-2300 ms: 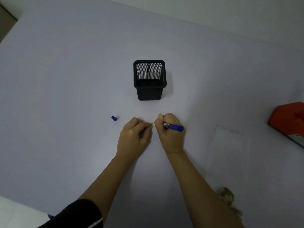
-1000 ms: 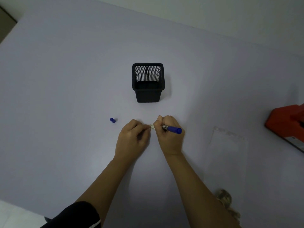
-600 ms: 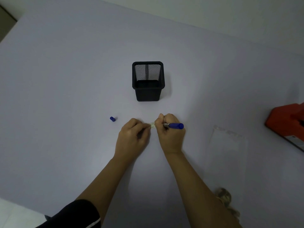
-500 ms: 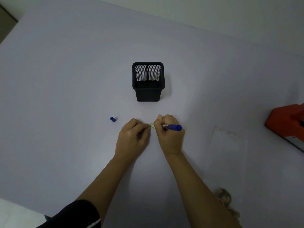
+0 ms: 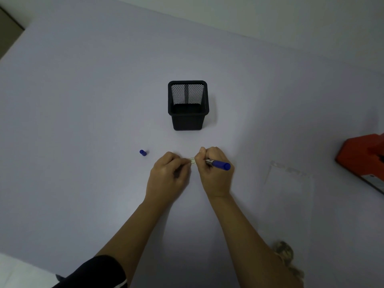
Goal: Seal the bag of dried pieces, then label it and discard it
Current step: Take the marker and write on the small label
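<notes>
My right hand (image 5: 214, 173) grips a blue marker (image 5: 219, 164), its tip hidden under my fingers and its blue end pointing right. A small pale label strip (image 5: 193, 161) lies on the table between my hands. My left hand (image 5: 168, 175) pinches the strip's left end against the table. The marker's blue cap (image 5: 142, 152) lies loose to the left. A clear plastic bag (image 5: 289, 206) lies flat to the right, with dried brownish pieces (image 5: 285, 254) at its near end, partly hidden behind my right forearm.
A black mesh pen holder (image 5: 188, 104) stands upright beyond my hands. A red device (image 5: 362, 161) sits at the right edge of the pale purple table (image 5: 83, 121). The table's near left corner is at the bottom left.
My hands stay in place over the label strip. The marker's blue end has wobbled slightly up and down in my right hand. The view has shifted a little.
</notes>
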